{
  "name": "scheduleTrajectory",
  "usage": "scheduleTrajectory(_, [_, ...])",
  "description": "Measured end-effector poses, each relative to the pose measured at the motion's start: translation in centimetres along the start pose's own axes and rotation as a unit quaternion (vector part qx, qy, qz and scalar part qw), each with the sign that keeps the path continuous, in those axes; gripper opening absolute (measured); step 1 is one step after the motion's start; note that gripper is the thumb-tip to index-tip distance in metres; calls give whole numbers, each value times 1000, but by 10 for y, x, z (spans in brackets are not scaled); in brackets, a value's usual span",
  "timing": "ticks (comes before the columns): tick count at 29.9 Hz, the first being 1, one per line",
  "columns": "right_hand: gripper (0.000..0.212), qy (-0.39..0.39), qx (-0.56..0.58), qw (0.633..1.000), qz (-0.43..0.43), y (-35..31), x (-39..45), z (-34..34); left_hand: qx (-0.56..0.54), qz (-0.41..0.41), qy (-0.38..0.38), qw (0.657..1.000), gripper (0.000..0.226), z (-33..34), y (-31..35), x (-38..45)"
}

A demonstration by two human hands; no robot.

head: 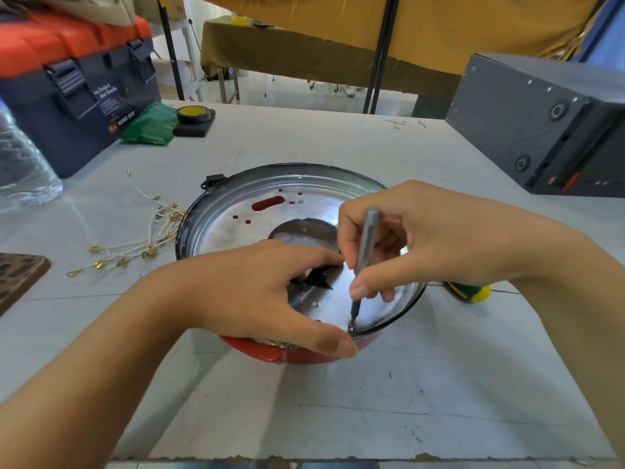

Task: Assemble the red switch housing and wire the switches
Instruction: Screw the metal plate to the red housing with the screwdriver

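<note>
A round red housing (297, 356) with a shiny metal inner pan (243, 228) sits in the middle of the table. My left hand (257, 292) grips its near rim, thumb outside on the red wall, fingers inside touching a black part (318, 278). My right hand (422, 242) pinches a slim metal screwdriver bit (363, 252), held almost upright. Its tip stands on a small screw (351, 325) at the pan's near edge. A bundle of white wires with brass terminals (142, 247) lies left of the housing.
A blue and orange toolbox (77, 93) stands at the back left, with a green bag (152, 125) and a tape roll (194, 114) beside it. A dark grey box (541, 130) fills the right. A yellow-green screwdriver handle (470, 292) lies behind my right wrist. A plastic bottle (20, 167) stands far left.
</note>
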State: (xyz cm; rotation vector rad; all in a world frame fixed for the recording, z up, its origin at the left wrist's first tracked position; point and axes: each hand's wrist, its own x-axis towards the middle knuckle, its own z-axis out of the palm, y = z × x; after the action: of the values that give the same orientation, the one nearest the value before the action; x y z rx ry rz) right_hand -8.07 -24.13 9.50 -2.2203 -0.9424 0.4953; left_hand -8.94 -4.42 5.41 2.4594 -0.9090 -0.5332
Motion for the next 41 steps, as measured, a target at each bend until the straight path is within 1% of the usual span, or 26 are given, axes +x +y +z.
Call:
scheduleTrajectory(2, [19, -13, -18, 1000, 3, -6, 1, -3, -3, -2, 2, 1000, 67, 1, 0, 0])
scheduleTrajectory(6, [17, -46, -47, 997, 33, -16, 3, -9, 6, -12, 3, 1000, 77, 1, -2, 0])
scheduleTrajectory(11, [13, -90, -90, 990, 66, -26, 3, -11, -17, 4, 5, 1000, 64, 1, -2, -1])
scheduleTrajectory(14, [12, -81, -121, 987, 64, -31, 3, -10, -17, 11, 7, 1000, 64, 2, -2, -1])
scheduleTrajectory(18, [11, -66, -138, 986, 72, -33, 4, -13, -9, 5, 5, 1000, 73, 2, -3, 1])
scheduleTrajectory(23, [17, -52, -186, 977, 94, -36, 7, -12, 4, 4, 8, 1000, 76, 2, -3, 0])
scheduleTrajectory(25, [22, -50, -214, 970, 105, -38, 9, -10, 4, 6, 11, 1000, 70, 2, -3, 0])
scheduleTrajectory(28, [30, -50, -267, 956, 114, -41, 11, -7, -4, 15, 21, 1000, 53, 2, -1, -1])
scheduleTrajectory(32, [46, -33, -358, 927, 104, -43, 13, -3, -14, 33, 25, 999, 50, 3, -2, 0])
scheduleTrajectory(34, [50, -27, -394, 914, 94, -43, 13, -2, -14, 38, 26, 999, 49, 3, -3, 0])
scheduleTrajectory(37, [44, -43, -377, 922, 83, -43, 13, -1, -20, 45, 22, 999, 47, 2, -3, 0])
scheduleTrajectory(39, [30, -63, -349, 931, 85, -45, 12, -3, -23, 57, 24, 998, 40, 2, -2, -2])
scheduleTrajectory(41, [16, -94, -322, 939, 81, -47, 11, -5, -23, 60, 27, 998, 39, 1, -1, -3])
